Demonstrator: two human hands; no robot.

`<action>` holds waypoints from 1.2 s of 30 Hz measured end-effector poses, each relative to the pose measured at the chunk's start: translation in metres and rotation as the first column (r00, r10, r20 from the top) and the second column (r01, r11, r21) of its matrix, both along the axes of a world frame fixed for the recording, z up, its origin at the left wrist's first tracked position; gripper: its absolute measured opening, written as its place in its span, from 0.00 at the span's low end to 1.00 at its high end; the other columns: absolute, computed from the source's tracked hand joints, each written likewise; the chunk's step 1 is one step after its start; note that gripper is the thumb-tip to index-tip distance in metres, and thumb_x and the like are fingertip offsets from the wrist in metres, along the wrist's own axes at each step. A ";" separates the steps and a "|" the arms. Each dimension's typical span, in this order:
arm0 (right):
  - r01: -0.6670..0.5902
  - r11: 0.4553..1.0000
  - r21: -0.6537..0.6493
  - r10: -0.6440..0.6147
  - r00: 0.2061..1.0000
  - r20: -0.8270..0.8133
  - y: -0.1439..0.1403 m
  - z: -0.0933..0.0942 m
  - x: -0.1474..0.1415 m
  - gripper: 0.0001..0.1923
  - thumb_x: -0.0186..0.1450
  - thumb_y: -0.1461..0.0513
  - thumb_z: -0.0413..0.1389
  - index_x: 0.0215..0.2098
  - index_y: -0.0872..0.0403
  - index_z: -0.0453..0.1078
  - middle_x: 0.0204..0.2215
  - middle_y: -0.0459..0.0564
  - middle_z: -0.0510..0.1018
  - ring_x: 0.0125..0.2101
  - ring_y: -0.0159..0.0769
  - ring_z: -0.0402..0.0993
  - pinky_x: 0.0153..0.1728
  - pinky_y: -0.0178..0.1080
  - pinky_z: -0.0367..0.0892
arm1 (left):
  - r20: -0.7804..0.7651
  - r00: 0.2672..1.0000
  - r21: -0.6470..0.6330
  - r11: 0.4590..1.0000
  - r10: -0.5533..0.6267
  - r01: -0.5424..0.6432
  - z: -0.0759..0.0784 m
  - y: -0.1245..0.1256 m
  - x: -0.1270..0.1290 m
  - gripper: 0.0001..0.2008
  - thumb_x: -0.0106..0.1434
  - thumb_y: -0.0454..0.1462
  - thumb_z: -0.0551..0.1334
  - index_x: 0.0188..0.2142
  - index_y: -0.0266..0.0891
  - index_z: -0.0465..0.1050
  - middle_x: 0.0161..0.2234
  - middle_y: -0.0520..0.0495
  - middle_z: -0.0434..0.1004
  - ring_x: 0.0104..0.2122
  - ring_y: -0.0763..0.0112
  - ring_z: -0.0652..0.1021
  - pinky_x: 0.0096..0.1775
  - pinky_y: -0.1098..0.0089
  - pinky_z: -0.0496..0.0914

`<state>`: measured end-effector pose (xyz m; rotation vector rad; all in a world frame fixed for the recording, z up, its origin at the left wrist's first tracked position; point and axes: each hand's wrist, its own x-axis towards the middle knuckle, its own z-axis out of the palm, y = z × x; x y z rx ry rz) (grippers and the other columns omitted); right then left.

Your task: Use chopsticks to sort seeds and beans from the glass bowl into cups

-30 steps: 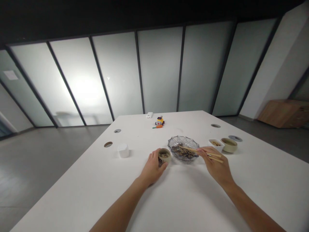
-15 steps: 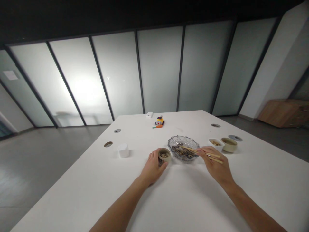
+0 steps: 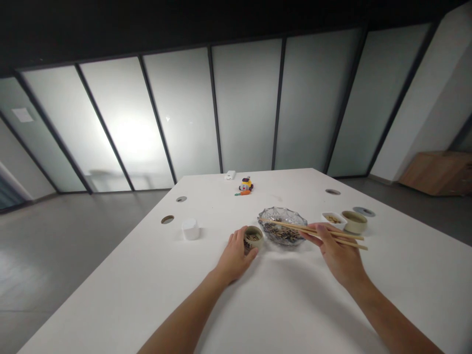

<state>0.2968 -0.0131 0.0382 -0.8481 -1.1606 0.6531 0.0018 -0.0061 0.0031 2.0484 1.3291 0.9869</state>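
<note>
Left hand (image 3: 236,255) cupped around small round beige cup (image 3: 252,237) of dark bits, mid-tabletop (image 3: 258,305). Right hand (image 3: 341,255) gripping pair of wooden chopsticks (image 3: 317,232), tips over clear scalloped glass bowl (image 3: 282,227) just beside the cup. Small white square dish (image 3: 333,219) and beige round bowl (image 3: 354,221) nearer the right edge.

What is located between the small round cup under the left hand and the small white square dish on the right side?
In the head view, the glass bowl of dark seeds lies between the cup and the white dish, with the chopsticks across it.
</note>
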 end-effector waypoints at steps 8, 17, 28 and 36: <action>0.111 0.994 -0.012 -0.104 0.964 0.245 -0.005 0.006 0.009 0.29 0.70 0.33 0.64 0.36 0.47 0.84 0.36 0.53 0.89 0.37 0.48 0.90 0.42 0.50 0.88 | -0.011 1.000 -0.005 1.000 0.000 0.000 0.001 0.000 0.000 0.36 0.71 0.40 0.70 0.75 0.43 0.63 0.72 0.35 0.72 0.72 0.46 0.71 0.74 0.46 0.65; 0.244 0.944 0.223 -0.329 0.758 0.563 -0.003 0.004 0.016 0.32 0.75 0.32 0.56 0.34 0.46 0.84 0.34 0.52 0.88 0.35 0.45 0.86 0.37 0.44 0.80 | -0.015 1.000 -0.010 1.000 -0.003 0.003 0.002 -0.001 0.000 0.36 0.71 0.40 0.69 0.75 0.43 0.63 0.72 0.35 0.72 0.72 0.46 0.71 0.74 0.47 0.65; 0.118 0.977 0.175 -0.198 0.801 0.565 0.000 -0.004 0.014 0.27 0.76 0.37 0.60 0.37 0.48 0.85 0.37 0.53 0.88 0.37 0.46 0.87 0.39 0.44 0.82 | 0.005 1.000 -0.001 1.000 -0.004 0.004 0.001 -0.001 0.000 0.36 0.70 0.40 0.70 0.74 0.43 0.64 0.71 0.35 0.73 0.72 0.46 0.72 0.74 0.47 0.66; 0.127 0.976 0.178 -0.205 0.813 0.545 0.000 -0.005 0.015 0.26 0.76 0.38 0.62 0.37 0.48 0.85 0.37 0.53 0.88 0.38 0.46 0.87 0.40 0.45 0.82 | -0.006 1.000 0.001 1.000 -0.008 0.008 0.000 0.000 0.000 0.36 0.70 0.40 0.70 0.75 0.43 0.63 0.72 0.35 0.72 0.72 0.46 0.71 0.74 0.47 0.65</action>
